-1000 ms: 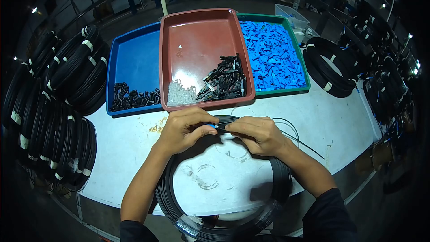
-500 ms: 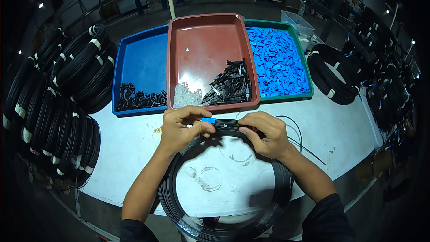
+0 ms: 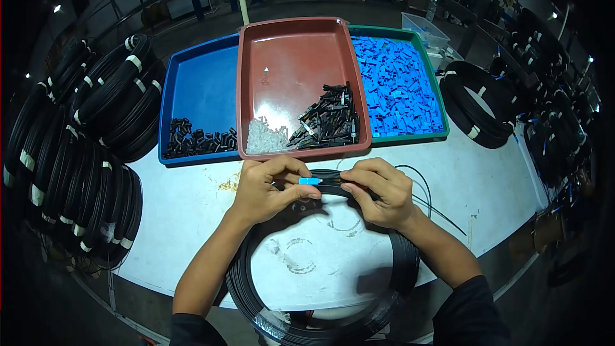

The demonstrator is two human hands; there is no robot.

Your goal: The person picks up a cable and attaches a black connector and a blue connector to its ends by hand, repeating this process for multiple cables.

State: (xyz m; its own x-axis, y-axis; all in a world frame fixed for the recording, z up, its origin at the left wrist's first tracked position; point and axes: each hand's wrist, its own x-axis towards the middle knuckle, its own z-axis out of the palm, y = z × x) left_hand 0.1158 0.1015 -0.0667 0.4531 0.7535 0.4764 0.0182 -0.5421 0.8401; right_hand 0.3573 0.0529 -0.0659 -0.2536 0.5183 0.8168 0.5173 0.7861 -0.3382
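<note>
Between the thumb and fingers of my left hand [image 3: 272, 186] is a small blue connector housing [image 3: 309, 181]. My right hand [image 3: 383, 192] pinches a thin black cable end [image 3: 336, 181] whose pale tip points left at the housing. The tip meets the housing's right end; whether it sits inside cannot be told. Both hands are above the far side of a large coil of black cable [image 3: 405, 263], wrapped with clear tape near the front. A loose cable tail [image 3: 446, 219] runs out to the right of my right hand.
Behind the hands stand a blue tray [image 3: 202, 83] with black sleeves, a red-brown tray [image 3: 291, 45] with clear caps and black connector parts, and a green tray [image 3: 430, 51] of blue housings. Cable coils [image 3: 106, 211] are stacked at left; more coils [image 3: 477, 106] lie at right.
My left hand has moved slightly right and down with the blue connector housing, closing the gap to the cable tip. My right hand has barely moved.
</note>
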